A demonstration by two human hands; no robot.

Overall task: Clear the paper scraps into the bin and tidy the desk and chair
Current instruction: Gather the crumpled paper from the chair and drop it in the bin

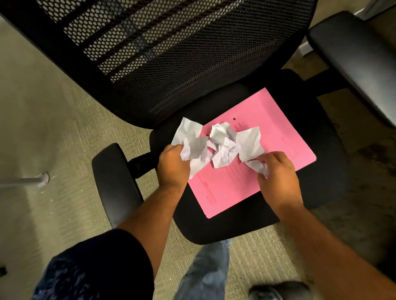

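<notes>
**Paper scraps gathered on an office chair seat**

Where the pink folder (252, 160) lies flat on the black chair's seat (234, 227), crumpled white paper scraps (224, 144) sit in a loose heap across its upper left part. The left hand (173, 167) grips a bunched scrap (192, 138) at the folder's edge, fingers curled round it. The right hand (278, 173) pinches a smaller scrap (257, 166), apparently between thumb and fingertips. Mesh backrest (173, 48) and two armrests frame the seat.

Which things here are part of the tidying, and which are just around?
Part of the job:
- paper scraps
- pink folder
- chair
- left hand and right hand, both gripping scraps

Just around:
- carpet
- metal leg
</notes>
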